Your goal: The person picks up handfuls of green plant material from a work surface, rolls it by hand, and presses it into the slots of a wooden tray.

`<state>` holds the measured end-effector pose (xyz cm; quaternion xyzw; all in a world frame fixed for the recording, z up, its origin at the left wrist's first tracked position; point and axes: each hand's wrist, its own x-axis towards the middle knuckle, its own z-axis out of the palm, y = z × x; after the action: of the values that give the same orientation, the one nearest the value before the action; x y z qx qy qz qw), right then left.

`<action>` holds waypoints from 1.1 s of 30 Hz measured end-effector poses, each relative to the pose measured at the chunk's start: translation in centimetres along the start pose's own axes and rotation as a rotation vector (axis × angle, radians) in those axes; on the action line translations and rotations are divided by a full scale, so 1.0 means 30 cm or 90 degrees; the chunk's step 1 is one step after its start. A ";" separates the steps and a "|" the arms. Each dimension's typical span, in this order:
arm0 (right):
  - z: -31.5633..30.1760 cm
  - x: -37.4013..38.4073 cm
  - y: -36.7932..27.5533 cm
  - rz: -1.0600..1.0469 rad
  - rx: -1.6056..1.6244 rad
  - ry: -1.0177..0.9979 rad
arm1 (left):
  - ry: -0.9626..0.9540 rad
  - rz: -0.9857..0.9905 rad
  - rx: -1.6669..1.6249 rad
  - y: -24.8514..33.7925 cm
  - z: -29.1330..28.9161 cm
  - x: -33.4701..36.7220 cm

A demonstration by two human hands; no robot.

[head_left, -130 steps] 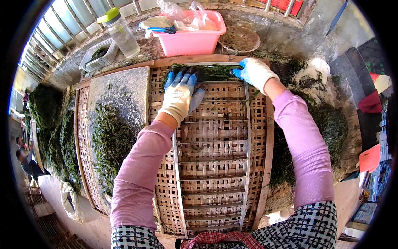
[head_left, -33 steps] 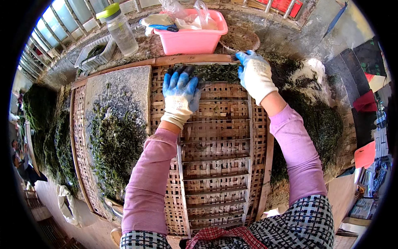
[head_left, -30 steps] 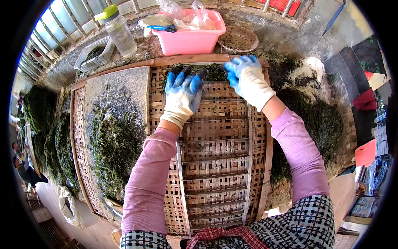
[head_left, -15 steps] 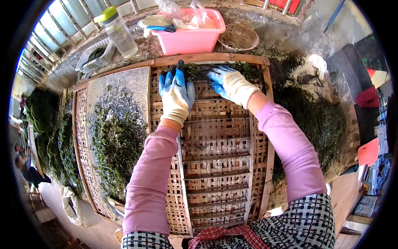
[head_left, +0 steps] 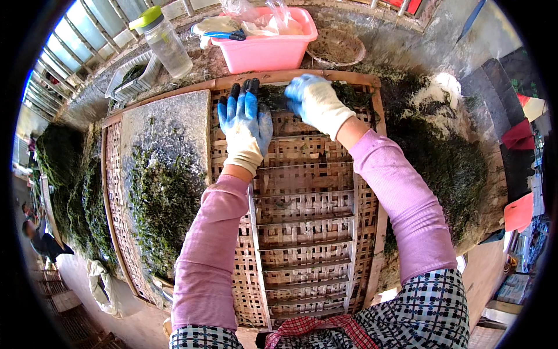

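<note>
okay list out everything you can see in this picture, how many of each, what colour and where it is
woven bamboo tray: one, tan, centre, under both hands
dark green clump: one, at the tray's far edge, between the hands
flat sheet with green matter: one, grey, left of the tray
green heap: one, dark, right of the tray
tub: one, pink, top centre
bottle: one, clear with green cap, top left
round basket: one, brown, right of the tub
left hand: blue-and-white glove, flat on the tray
right hand: same glove, at the clump
</note>
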<state>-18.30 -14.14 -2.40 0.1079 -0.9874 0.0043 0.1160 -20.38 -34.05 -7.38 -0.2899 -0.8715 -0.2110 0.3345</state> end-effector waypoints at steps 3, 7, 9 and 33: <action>-0.067 -0.010 0.017 0.166 0.065 0.057 | -0.016 0.047 0.006 0.022 -0.022 0.015; 0.011 -0.083 -0.069 -0.021 -0.047 0.119 | -0.054 0.093 0.045 0.011 -0.012 0.002; 0.104 -0.131 -0.063 -0.010 -0.048 0.000 | -0.118 0.083 0.047 0.010 0.007 0.000; -0.037 -0.241 0.261 0.269 -0.009 0.044 | -0.326 0.072 -0.018 0.394 0.103 0.085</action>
<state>-12.86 -4.93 -2.85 -0.1023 -0.9835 0.0249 0.1472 -15.72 -22.60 -5.66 -0.3867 -0.9071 -0.1237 0.1106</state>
